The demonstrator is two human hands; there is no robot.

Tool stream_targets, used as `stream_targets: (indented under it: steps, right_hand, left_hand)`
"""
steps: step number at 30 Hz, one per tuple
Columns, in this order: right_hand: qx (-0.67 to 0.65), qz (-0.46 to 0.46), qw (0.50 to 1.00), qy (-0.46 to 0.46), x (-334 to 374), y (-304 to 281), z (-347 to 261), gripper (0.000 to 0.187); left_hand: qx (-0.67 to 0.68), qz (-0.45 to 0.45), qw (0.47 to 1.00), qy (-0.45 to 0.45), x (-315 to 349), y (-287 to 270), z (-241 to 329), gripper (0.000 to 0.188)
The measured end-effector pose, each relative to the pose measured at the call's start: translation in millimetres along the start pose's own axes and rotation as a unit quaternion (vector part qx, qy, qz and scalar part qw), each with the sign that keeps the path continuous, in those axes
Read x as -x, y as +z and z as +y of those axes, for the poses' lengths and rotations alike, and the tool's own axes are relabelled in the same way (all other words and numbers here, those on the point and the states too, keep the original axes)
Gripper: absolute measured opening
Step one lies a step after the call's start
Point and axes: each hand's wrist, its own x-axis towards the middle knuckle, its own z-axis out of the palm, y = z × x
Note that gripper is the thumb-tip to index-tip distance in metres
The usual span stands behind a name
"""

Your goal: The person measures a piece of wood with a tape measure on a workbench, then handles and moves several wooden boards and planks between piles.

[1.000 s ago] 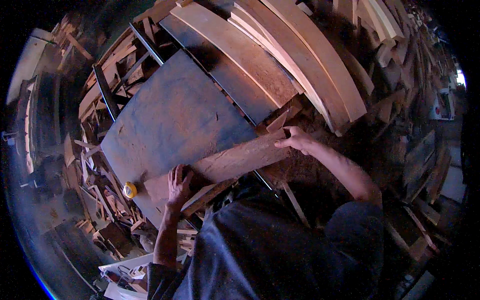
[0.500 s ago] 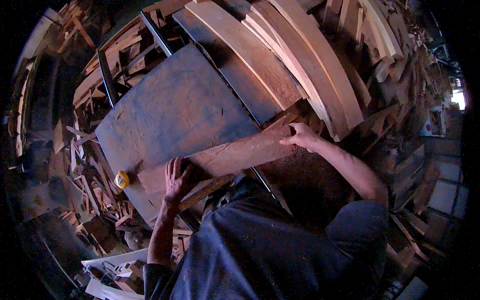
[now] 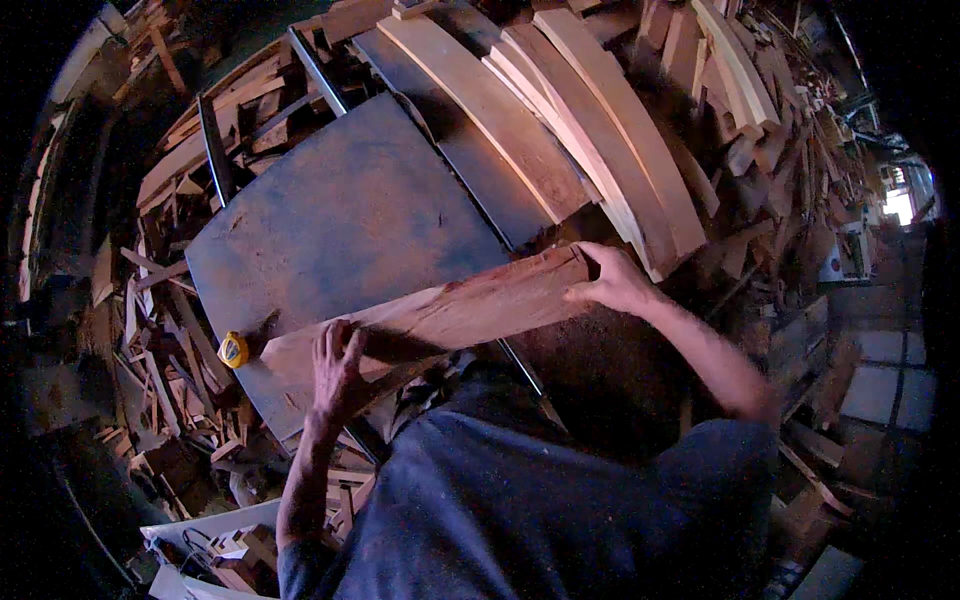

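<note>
A reddish-brown wooden board (image 3: 470, 308) lies slantwise in front of my body, over the near edge of a dark, dusty metal tabletop (image 3: 345, 200). My right hand (image 3: 612, 282) grips its right end, thumb and fingers on opposite sides. Farther left, my left hand (image 3: 338, 370) holds the board near its left end, fingertips over the far edge. Part of that end is in shadow under the hand. A yellow tape measure (image 3: 233, 349) rests on the tabletop's left edge, beyond the board's left end.
Long pale planks (image 3: 600, 150) lie side by side past the tabletop's right side. Metal rails (image 3: 318, 70) stick out at its far left. Wood offcuts (image 3: 165, 350) are heaped on the left, and more scrap lumber (image 3: 735, 80) piles up at right.
The board has rolled in my hands, showing more of its lighter broad face and a sharper upper edge. My right hand has turned with it. The view has shifted slightly.
</note>
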Motion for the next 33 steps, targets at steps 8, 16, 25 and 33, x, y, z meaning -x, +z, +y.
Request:
stream_targets:
  steps: [8,16,25,33]
  right_hand:
    - [-0.037,0.088,0.993,-0.065,68,16,-51,0.075]
    - [-0.016,0.102,0.991,-0.082,99,26,-30,0.082]
    - [-0.164,0.082,0.982,0.053,102,38,-22,0.078]
    - [-0.156,0.104,0.974,0.126,103,47,-29,0.077]
  left_hand:
    - [0.159,-0.077,0.98,0.089,-64,-15,78,0.062]
    - [0.192,-0.144,0.966,0.093,-52,-3,74,0.059]
    - [0.177,-0.246,0.951,0.059,-69,4,83,0.068]
    - [0.175,-0.252,0.949,0.076,-71,28,70,0.068]
